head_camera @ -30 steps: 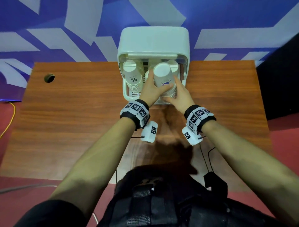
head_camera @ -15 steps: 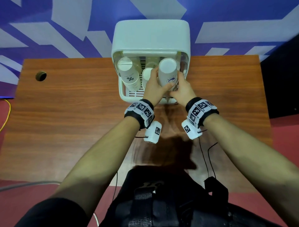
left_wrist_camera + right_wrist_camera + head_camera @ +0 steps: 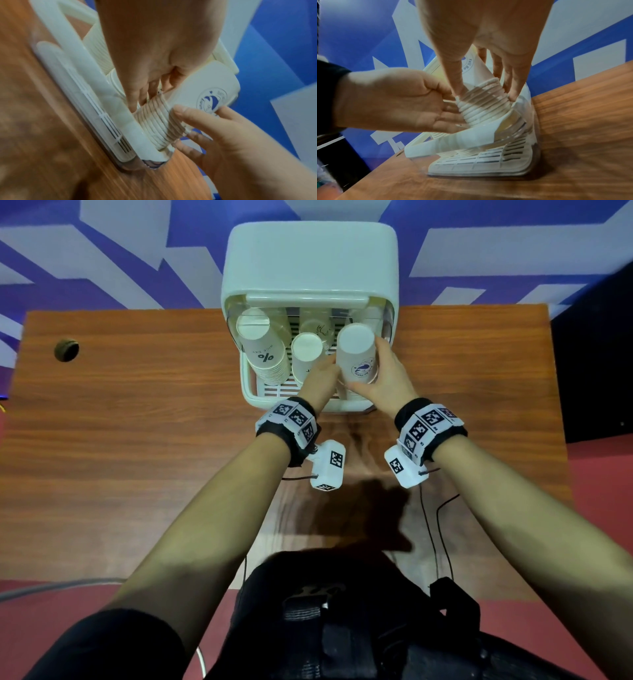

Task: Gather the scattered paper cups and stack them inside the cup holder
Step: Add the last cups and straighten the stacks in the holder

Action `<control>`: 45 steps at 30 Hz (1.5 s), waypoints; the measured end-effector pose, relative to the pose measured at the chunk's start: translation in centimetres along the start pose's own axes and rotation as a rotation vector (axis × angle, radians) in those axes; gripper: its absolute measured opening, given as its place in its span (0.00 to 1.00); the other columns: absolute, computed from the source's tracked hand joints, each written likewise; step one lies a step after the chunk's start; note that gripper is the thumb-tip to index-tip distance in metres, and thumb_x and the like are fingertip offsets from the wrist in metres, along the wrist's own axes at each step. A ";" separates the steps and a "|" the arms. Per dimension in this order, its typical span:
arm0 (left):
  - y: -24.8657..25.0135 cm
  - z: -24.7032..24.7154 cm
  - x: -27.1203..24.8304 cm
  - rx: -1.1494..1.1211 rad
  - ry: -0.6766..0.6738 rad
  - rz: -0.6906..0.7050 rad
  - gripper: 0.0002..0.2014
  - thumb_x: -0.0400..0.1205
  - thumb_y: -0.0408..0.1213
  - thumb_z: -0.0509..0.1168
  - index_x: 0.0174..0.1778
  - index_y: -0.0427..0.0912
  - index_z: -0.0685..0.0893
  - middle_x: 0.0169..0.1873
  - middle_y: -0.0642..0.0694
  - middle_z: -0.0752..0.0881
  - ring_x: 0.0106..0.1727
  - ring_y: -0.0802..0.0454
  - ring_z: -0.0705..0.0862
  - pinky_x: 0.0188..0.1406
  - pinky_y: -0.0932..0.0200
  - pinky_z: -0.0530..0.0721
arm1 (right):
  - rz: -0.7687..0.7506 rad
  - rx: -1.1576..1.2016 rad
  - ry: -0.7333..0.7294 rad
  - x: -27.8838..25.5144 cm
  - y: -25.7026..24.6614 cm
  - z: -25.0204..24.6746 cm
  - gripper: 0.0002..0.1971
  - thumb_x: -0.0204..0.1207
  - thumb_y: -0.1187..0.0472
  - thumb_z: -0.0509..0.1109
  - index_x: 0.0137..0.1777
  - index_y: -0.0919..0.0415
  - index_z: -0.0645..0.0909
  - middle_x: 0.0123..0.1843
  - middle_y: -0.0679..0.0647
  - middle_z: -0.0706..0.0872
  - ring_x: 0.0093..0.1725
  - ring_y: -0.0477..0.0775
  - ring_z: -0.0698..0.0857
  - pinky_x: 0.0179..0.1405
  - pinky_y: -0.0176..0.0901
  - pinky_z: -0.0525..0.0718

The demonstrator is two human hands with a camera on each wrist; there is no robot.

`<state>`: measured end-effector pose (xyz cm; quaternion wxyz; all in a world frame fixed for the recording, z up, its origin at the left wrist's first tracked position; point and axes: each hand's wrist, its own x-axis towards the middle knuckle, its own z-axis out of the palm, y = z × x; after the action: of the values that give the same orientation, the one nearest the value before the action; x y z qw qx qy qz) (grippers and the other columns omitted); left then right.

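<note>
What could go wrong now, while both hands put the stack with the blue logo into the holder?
1. The stack leans, and the hands grip only its lower rims; the upper cups may slide apart.
2. The middle stack stands close beside it; the left hand between them may knock it.

Head view looked steeply down from above, facing forward over table (image 3: 137, 440) toward cup holder (image 3: 310, 258) at far edge. Left wrist view sat close under left hand (image 3: 154, 47), facing along fingers. Right wrist view sat close under right hand (image 3: 488, 33), looking same way from opposite side. All three shared cup stack (image 3: 358, 361) and holder front.
</note>
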<state>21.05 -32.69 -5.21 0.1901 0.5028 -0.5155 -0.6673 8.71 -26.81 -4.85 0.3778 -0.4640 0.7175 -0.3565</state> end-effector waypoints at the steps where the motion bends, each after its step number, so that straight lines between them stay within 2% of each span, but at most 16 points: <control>1: 0.0 0.0 0.1 -0.068 0.020 -0.040 0.08 0.78 0.31 0.57 0.37 0.45 0.79 0.33 0.46 0.82 0.35 0.51 0.78 0.37 0.56 0.78 | 0.009 -0.003 -0.009 0.1 0.1 -0.2 0.41 0.65 0.61 0.81 0.76 0.58 0.63 0.72 0.56 0.75 0.70 0.51 0.75 0.69 0.44 0.75; 3: 0.0 0.3 0.2 -0.187 0.062 -0.112 0.09 0.84 0.38 0.56 0.41 0.42 0.79 0.36 0.47 0.82 0.33 0.55 0.78 0.30 0.62 0.76 | 0.020 0.000 -0.023 0.2 0.2 -0.5 0.41 0.65 0.62 0.81 0.75 0.58 0.62 0.71 0.56 0.76 0.69 0.52 0.76 0.68 0.44 0.76; 7: -0.6 1.0 1.2 -0.210 0.064 -0.116 0.16 0.81 0.51 0.56 0.50 0.40 0.79 0.37 0.42 0.81 0.28 0.53 0.77 0.20 0.63 0.69 | -0.002 0.048 -0.007 0.4 0.2 -0.4 0.45 0.64 0.61 0.81 0.78 0.55 0.59 0.73 0.54 0.74 0.70 0.49 0.74 0.69 0.43 0.75; 10: -0.4 1.2 1.0 -0.236 0.059 -0.077 0.15 0.87 0.47 0.54 0.52 0.41 0.81 0.38 0.46 0.85 0.32 0.57 0.82 0.27 0.65 0.75 | -0.045 0.090 -0.004 0.4 0.2 -0.5 0.51 0.62 0.60 0.82 0.80 0.50 0.54 0.77 0.50 0.66 0.75 0.46 0.67 0.76 0.46 0.70; 12: -0.8 1.1 1.1 -0.239 0.048 -0.058 0.16 0.89 0.46 0.51 0.54 0.42 0.81 0.46 0.43 0.86 0.40 0.55 0.84 0.34 0.66 0.79 | -0.068 0.098 -0.016 0.5 -0.1 -0.4 0.50 0.63 0.62 0.81 0.80 0.50 0.53 0.76 0.50 0.67 0.74 0.45 0.67 0.74 0.38 0.68; 15: -1.3 0.7 0.8 -0.238 0.034 -0.070 0.20 0.91 0.47 0.46 0.48 0.44 0.82 0.50 0.42 0.87 0.51 0.51 0.83 0.58 0.56 0.80 | -0.076 0.051 -0.007 0.5 -0.7 -0.4 0.41 0.66 0.62 0.80 0.76 0.54 0.61 0.68 0.48 0.75 0.66 0.43 0.73 0.63 0.27 0.71; 18: -1.4 0.0 0.5 -0.200 -0.026 -0.114 0.24 0.90 0.50 0.42 0.46 0.47 0.82 0.45 0.52 0.84 0.51 0.60 0.80 0.53 0.65 0.75 | -0.044 0.068 0.058 -0.3 -0.4 -0.7 0.39 0.65 0.60 0.81 0.72 0.52 0.64 0.63 0.45 0.76 0.63 0.42 0.75 0.56 0.19 0.71; 20: -1.3 -0.4 0.6 -0.196 -0.061 -0.132 0.22 0.90 0.51 0.42 0.52 0.45 0.78 0.45 0.55 0.81 0.48 0.66 0.79 0.44 0.71 0.71 | -0.034 0.099 0.141 -1.1 -0.2 -1.1 0.40 0.64 0.60 0.82 0.73 0.54 0.63 0.61 0.43 0.76 0.62 0.41 0.76 0.57 0.21 0.73; 23: -1.0 -0.4 0.6 -0.183 -0.061 -0.170 0.22 0.90 0.52 0.42 0.50 0.45 0.79 0.44 0.55 0.82 0.45 0.68 0.80 0.39 0.76 0.75 | -0.021 0.169 0.261 -1.9 -0.5 -2.1 0.41 0.63 0.61 0.82 0.72 0.54 0.64 0.59 0.38 0.76 0.62 0.40 0.76 0.61 0.28 0.77; 25: -0.7 0.0 0.6 -0.190 -0.075 -0.180 0.24 0.89 0.53 0.44 0.58 0.41 0.80 0.55 0.51 0.84 0.56 0.61 0.82 0.56 0.69 0.77 | -0.013 0.190 0.323 -2.3 -0.8 -3.2 0.41 0.62 0.61 0.83 0.72 0.56 0.63 0.60 0.40 0.76 0.63 0.43 0.77 0.65 0.39 0.79; 27: -0.2 0.6 0.4 -0.213 -0.072 -0.214 0.27 0.89 0.55 0.46 0.75 0.39 0.72 0.71 0.42 0.78 0.72 0.49 0.76 0.75 0.54 0.70 | -0.003 0.195 0.367 -2.7 -0.9 -4.5 0.42 0.62 0.60 0.83 0.73 0.58 0.62 0.62 0.46 0.77 0.64 0.46 0.78 0.65 0.45 0.80; 29: 0.6 1.4 0.2 -0.286 -0.073 -0.268 0.30 0.88 0.55 0.48 0.82 0.39 0.62 0.78 0.38 0.69 0.77 0.42 0.70 0.78 0.50 0.66 | 0.010 0.200 0.404 -3.3 -0.6 -5.9 0.42 0.62 0.61 0.82 0.73 0.59 0.62 0.63 0.49 0.77 0.64 0.47 0.78 0.64 0.42 0.80; 32: 1.2 2.8 0.3 -0.439 -0.078 -0.303 0.32 0.88 0.55 0.49 0.83 0.40 0.55 0.79 0.32 0.65 0.78 0.38 0.68 0.77 0.49 0.66 | 0.028 0.219 0.428 -4.4 0.5 -7.5 0.41 0.63 0.62 0.82 0.73 0.60 0.62 0.63 0.51 0.77 0.64 0.47 0.78 0.63 0.37 0.79; 35: 0.7 3.9 0.8 -0.558 -0.062 -0.328 0.33 0.87 0.56 0.51 0.84 0.42 0.50 0.80 0.29 0.61 0.79 0.36 0.66 0.79 0.46 0.65 | 0.053 0.211 0.422 -5.1 1.5 -8.3 0.41 0.64 0.62 0.82 0.73 0.60 0.62 0.64 0.52 0.77 0.65 0.48 0.78 0.66 0.42 0.80; 40: 0.1 4.3 1.7 -0.712 0.001 -0.355 0.34 0.86 0.57 0.55 0.83 0.42 0.58 0.77 0.31 0.66 0.77 0.37 0.69 0.73 0.47 0.72 | 0.075 0.200 0.420 -5.2 2.1 -9.0 0.41 0.63 0.63 0.82 0.73 0.61 0.62 0.65 0.53 0.78 0.65 0.49 0.78 0.67 0.46 0.79; 45: 0.2 3.9 2.7 -0.687 0.086 -0.295 0.23 0.87 0.38 0.54 0.80 0.51 0.65 0.72 0.37 0.73 0.66 0.37 0.80 0.62 0.45 0.82 | 0.096 0.166 0.376 -4.4 2.1 -9.1 0.41 0.63 0.61 0.83 0.73 0.59 0.63 0.63 0.49 0.78 0.64 0.48 0.78 0.67 0.50 0.80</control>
<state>16.44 -32.94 -6.46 0.2711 0.5062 -0.1754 -0.7997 1.20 -20.55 -1.56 0.2907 -0.3218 0.7648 -0.4764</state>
